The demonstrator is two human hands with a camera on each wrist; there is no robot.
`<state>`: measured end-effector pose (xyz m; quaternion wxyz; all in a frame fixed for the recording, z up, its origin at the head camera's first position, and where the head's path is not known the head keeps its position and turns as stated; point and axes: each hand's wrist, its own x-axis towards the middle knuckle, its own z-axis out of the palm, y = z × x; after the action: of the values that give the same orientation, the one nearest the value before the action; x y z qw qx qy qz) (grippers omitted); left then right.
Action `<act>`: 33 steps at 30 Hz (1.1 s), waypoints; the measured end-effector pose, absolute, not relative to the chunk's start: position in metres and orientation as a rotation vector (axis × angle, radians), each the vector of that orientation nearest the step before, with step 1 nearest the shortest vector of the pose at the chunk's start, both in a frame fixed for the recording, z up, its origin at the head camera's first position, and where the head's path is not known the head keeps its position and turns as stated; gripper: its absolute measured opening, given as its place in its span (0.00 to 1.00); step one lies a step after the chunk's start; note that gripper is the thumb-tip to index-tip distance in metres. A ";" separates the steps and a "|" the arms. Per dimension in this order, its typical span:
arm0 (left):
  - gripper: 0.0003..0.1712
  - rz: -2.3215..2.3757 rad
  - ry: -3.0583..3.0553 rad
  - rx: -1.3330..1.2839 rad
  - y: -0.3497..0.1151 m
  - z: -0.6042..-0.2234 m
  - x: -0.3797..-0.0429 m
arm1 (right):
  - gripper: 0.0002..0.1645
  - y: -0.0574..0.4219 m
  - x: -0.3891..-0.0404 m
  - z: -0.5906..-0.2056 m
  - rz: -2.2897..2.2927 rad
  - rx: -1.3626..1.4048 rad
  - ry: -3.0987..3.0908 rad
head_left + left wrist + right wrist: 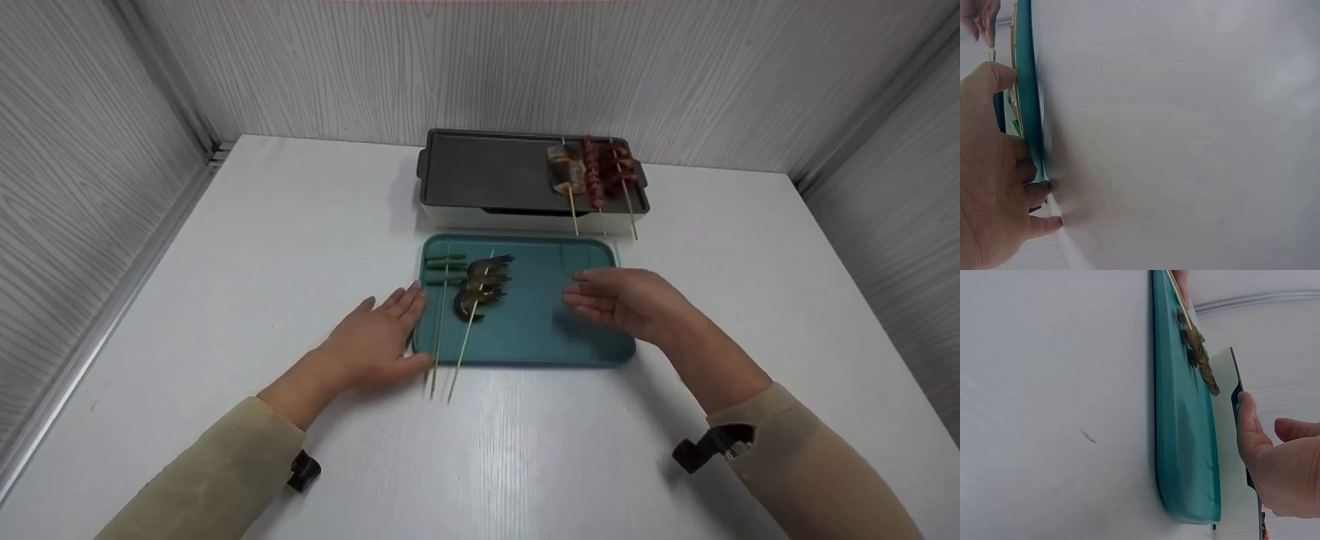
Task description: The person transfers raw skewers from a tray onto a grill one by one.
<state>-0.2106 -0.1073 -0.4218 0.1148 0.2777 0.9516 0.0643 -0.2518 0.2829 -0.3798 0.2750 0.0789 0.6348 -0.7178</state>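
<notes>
A teal tray lies on the white table, holding two skewers on its left side. One carries several green vegetable pieces; beside it is a skewer of dark shrimp. Both sticks extend past the tray's front edge. My left hand rests against the tray's left side with fingers extended, its thumb by the front left corner near the sticks. In the left wrist view, its fingertips reach the tray's edge and the tabletop. Over the tray's right part hovers my right hand, fingers loosely extended, nothing held.
Behind the tray stands a black griddle on a white base. At its right end lie a skewer with pale, browned pieces, a skewer of red pieces and one with dark red chunks. Wood-grain panels enclose the table.
</notes>
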 end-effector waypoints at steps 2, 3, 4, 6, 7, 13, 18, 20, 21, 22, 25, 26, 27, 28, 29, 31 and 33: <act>0.56 0.192 2.784 0.809 -0.107 -0.422 -0.211 | 0.33 0.281 -0.242 -0.382 -1.909 0.189 1.700; 0.56 0.193 2.781 0.806 -0.107 -0.422 -0.211 | 0.33 0.280 -0.237 -0.382 -1.897 0.179 1.699; 0.56 0.194 2.778 0.803 -0.107 -0.421 -0.211 | 0.33 0.278 -0.232 -0.383 -1.882 0.165 1.699; 0.56 0.194 2.775 0.802 -0.108 -0.421 -0.211 | 0.33 0.273 -0.223 -0.384 -1.865 0.160 1.690; 0.56 0.193 2.776 0.805 -0.108 -0.420 -0.211 | 0.32 0.271 -0.219 -0.385 -1.855 0.154 1.685; 0.56 0.191 2.776 0.812 -0.108 -0.420 -0.211 | 0.31 0.249 -0.193 -0.391 -1.799 0.109 1.634; 0.57 0.199 2.768 0.814 -0.108 -0.421 -0.211 | 0.29 0.228 -0.175 -0.395 -1.756 0.065 1.604; 0.57 0.195 2.768 0.817 -0.107 -0.421 -0.212 | 0.29 0.220 -0.171 -0.396 -1.758 0.058 1.594; 0.57 0.189 2.767 0.817 -0.107 -0.421 -0.212 | 0.29 0.216 -0.170 -0.396 -1.761 0.053 1.588; 0.57 0.183 2.768 0.817 -0.107 -0.421 -0.212 | 0.29 0.212 -0.169 -0.395 -1.765 0.056 1.580; 0.57 0.173 2.771 0.817 -0.106 -0.421 -0.212 | 0.29 0.201 -0.168 -0.395 -1.769 0.064 1.568; 0.57 0.173 2.774 0.815 -0.107 -0.421 -0.211 | 0.29 0.197 -0.169 -0.395 -1.768 0.067 1.564; 0.57 0.174 2.779 0.814 -0.107 -0.421 -0.211 | 0.30 0.193 -0.170 -0.394 -1.766 0.072 1.561; 0.57 0.178 2.783 0.813 -0.107 -0.421 -0.211 | 0.30 0.190 -0.170 -0.395 -1.764 0.076 1.559; 0.57 0.183 2.786 0.813 -0.107 -0.421 -0.210 | 0.31 0.187 -0.171 -0.395 -1.763 0.077 1.557; 0.56 0.194 2.790 0.815 -0.108 -0.421 -0.210 | 0.31 0.182 -0.172 -0.397 -1.761 0.081 1.554; 0.56 0.200 2.791 0.816 -0.108 -0.421 -0.210 | 0.32 0.178 -0.174 -0.399 -1.760 0.087 1.548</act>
<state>-0.2096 -0.1076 -0.4209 0.1131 0.2783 0.9514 0.0683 -0.1737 0.1779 -0.3992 0.3877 0.0341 0.6082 -0.6918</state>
